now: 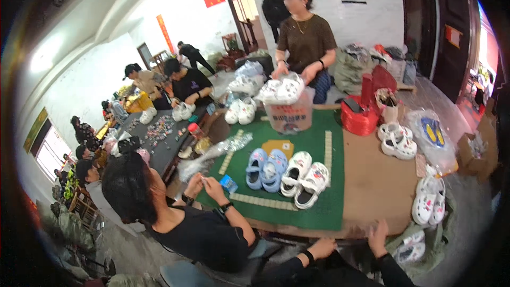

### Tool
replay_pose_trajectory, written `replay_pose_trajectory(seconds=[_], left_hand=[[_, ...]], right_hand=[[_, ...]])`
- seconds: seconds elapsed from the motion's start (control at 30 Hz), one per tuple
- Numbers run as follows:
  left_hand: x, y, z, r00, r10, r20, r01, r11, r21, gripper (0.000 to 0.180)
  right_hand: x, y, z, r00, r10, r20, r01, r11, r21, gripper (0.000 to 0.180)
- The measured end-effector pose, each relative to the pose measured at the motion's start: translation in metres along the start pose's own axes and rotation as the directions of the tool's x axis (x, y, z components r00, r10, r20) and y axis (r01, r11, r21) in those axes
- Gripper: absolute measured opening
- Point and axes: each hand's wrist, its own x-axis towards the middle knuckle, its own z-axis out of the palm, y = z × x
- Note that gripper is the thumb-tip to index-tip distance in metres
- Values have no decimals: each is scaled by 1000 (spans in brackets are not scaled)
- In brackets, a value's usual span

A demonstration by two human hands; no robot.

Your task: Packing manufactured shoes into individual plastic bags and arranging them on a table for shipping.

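My left hand (321, 247), with a dark band at its wrist, hovers low by the table's near edge. Its fingers look curled in, with nothing visible in them. To its right, my right hand (378, 238) is raised at the same edge, fingers stretched out and holding nothing. Ahead of my hands, a pair of white clogs (305, 178) with small charms stands on the green mat (332, 212). Blue clogs (266, 169) are beside them on the left. Right of my right hand, white clogs (429, 200) rest at the table's right edge.
Across the table a person (307, 37) holds white clogs over a plastic bucket (289, 111). Close on my left, another person (186, 228) works with both hands. A red twine roll (358, 117), more clogs (397, 141) and a clear bag (433, 143) occupy the right side.
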Motion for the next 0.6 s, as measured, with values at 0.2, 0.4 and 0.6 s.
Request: replay_pose_trajectory(seconds=[0.2, 0.4, 0.6], left_hand=[[6, -25, -25, 946, -261, -192, 239, 962, -131, 25], [8, -54, -47, 695, -505, -512, 448, 861, -241, 32], [11, -83, -56, 318, -760, -567, 706, 589, -393, 50]], right_hand=[[47, -9, 28, 931, -41, 362, -21, 986, 165, 29], [56, -23, 35, 435, -284, 855, 161, 958, 237, 29], [59, -13, 41, 370, -309, 876, 124, 951, 283, 32]])
